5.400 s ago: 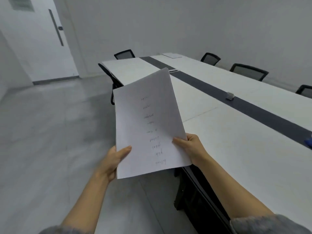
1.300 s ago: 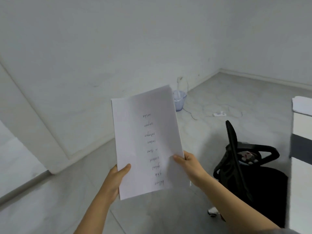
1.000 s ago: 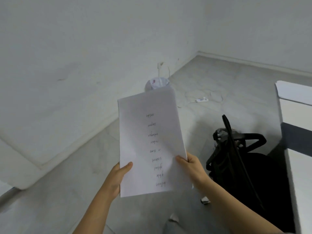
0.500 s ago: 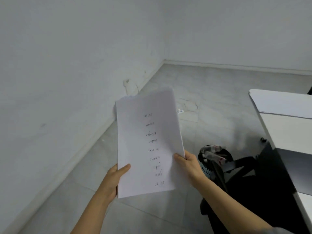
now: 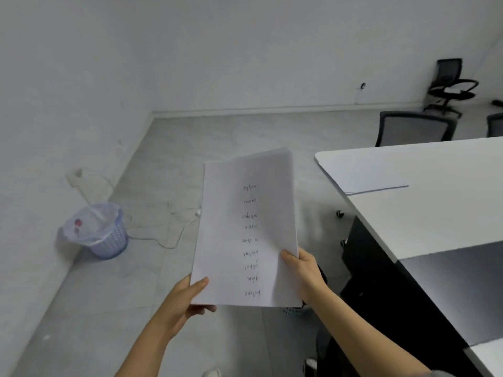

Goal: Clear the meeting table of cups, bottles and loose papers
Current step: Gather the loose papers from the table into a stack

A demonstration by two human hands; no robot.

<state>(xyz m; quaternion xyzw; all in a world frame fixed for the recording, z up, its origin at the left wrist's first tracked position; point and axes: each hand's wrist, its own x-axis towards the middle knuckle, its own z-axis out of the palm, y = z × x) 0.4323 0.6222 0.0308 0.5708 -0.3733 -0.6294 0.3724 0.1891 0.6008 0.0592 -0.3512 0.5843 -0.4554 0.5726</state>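
Observation:
I hold a stack of white papers [image 5: 245, 227] with a handwritten word list upright in front of me, over the floor. My left hand [image 5: 185, 300] grips its lower left corner, thumb on the front. My right hand [image 5: 304, 270] pinches its right edge. To the right stands the white meeting table [image 5: 441, 202] with a dark centre strip. More loose papers [image 5: 362, 172] lie on its near left corner.
A blue waste basket [image 5: 103, 235] with a plastic liner stands by the left wall, with a white cable and power strip [image 5: 174, 227] on the floor beside it. Black office chairs [image 5: 413, 129] stand behind the table; another chair [image 5: 449, 85] stands by the far wall.
My view has swung right along the wall and past the corner; the basket now sits at the left and the table end fills the right. Both hands keep the same hold on the papers.

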